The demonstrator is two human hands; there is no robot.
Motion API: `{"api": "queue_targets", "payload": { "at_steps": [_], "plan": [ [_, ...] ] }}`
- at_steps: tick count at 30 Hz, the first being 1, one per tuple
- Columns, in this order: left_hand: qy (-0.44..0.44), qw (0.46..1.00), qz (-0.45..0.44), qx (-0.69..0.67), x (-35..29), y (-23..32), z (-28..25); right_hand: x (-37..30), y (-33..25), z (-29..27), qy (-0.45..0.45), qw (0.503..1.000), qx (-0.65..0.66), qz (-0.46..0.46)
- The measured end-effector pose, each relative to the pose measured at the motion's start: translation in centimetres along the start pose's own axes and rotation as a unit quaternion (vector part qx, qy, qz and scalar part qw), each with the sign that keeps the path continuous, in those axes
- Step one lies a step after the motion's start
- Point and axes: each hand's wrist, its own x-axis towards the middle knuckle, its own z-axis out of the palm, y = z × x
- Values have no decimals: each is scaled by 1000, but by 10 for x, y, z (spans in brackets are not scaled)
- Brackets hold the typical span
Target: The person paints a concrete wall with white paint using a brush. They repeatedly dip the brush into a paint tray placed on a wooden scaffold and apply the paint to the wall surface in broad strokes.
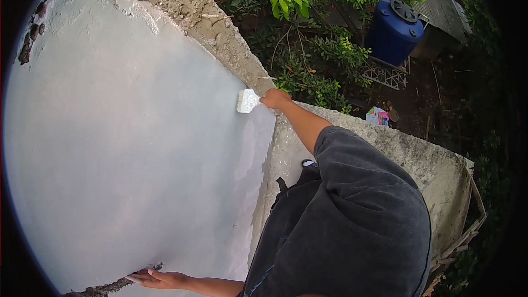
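Observation:
My right hand, at the end of a bent arm, is closed round the handle of a wide flat paintbrush. White paint coats the brush, and its bristles rest against the pale painted wall near the wall's edge. Down at the lower left, my left hand lies with fingers stretched out beside a rough dark gap in the wall. Nothing shows in that hand. A band of lighter, pinkish-grey surface runs along the wall's edge below the brush.
Rough bare concrete borders the wall, with thin rods sticking out. A concrete ledge runs behind my body. Beyond and below are leafy branches, a blue water tank on a lattice stand and a white-and-pink container.

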Motion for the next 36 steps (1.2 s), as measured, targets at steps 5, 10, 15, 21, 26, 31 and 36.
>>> {"api": "queue_targets", "payload": {
  "at_steps": [5,10,15,21,26,31,36],
  "plan": [
    [-1,1000,7,-13,-1,-1,-1,-30,-48,-41,54,989,100,-98],
    [-1,1000,-1,-25,-3,-2,2,-25,-53,-54,17,969,204,-139],
    [6,1000,7,-20,-1,6,5,-17,-34,-18,75,992,70,-79],
    [5,999,0,-41,-1,7,6,-40,-11,24,25,999,4,-31],
    [12,999,-18,-44,-3,16,7,-86,-40,10,60,983,132,-111],
    [22,999,-8,-42,-4,3,4,-90,-42,29,38,971,204,-117],
    [14,999,27,-36,2,-6,9,-79,-16,52,27,996,77,-25]
  ]
}}
